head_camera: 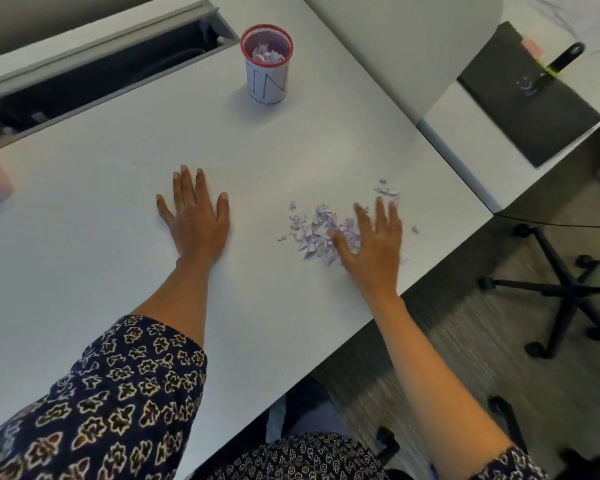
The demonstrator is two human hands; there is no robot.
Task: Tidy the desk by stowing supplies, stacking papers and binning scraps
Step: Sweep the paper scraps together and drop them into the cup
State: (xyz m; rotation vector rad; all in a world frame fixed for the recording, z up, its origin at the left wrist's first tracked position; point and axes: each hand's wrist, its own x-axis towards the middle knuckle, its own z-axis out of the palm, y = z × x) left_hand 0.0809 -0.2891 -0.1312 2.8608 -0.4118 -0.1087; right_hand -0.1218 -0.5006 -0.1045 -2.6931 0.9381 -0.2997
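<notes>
Head view: right hand, fingers spread flat, lies on the paper scraps near the desk edge, left hand splayed on bare desk, cup well apart; a careless sweep would likely spill scraps floorward

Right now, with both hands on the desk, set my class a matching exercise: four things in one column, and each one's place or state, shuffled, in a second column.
Things
1. left hand
2. right hand
3. red-rimmed cup
4. black notebook

Places or states
A. on the neighbouring desk, far right
B. flat on the desk, holding nothing
C. spread over the paper scraps
D. upright, with some torn paper inside

Pairs: 1-B, 2-C, 3-D, 4-A.
</notes>
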